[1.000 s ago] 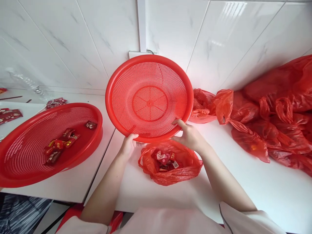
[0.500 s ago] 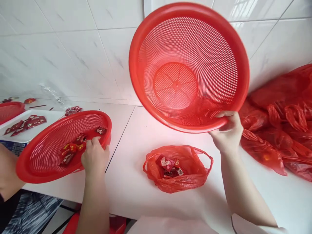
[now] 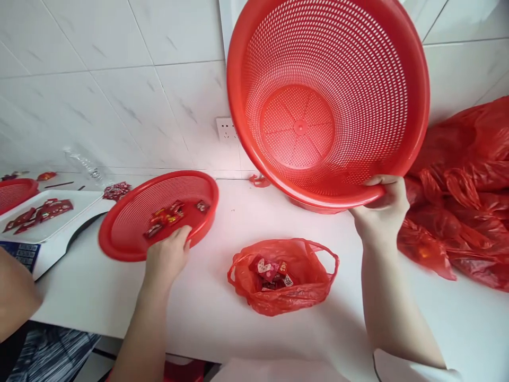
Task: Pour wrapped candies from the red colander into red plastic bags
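My left hand (image 3: 169,253) grips the near rim of a tilted red mesh basket (image 3: 131,220) holding several small wrapped packets (image 3: 164,216). Raised in front of the wall is a larger red mesh basket (image 3: 300,127) with nothing inside; my right hand (image 3: 380,209) is closed on its lower right rim, thumb over the edge. Between my forearms an open red plastic bag (image 3: 278,303) sits on the white table (image 3: 222,339), with several red and pink packets (image 3: 272,269) in it.
Filled red bags (image 3: 465,212) lie at the right. A white tray (image 3: 59,212) with red packets sits on a scale at the left, beside another person's arm (image 3: 16,297). A tiled wall (image 3: 107,106) with a socket (image 3: 226,129) stands behind.
The basket in my left hand has moved right, away from the tray and scale. The larger basket has shifted slightly up and right in view. A socket and a red scrap by the wall now show.
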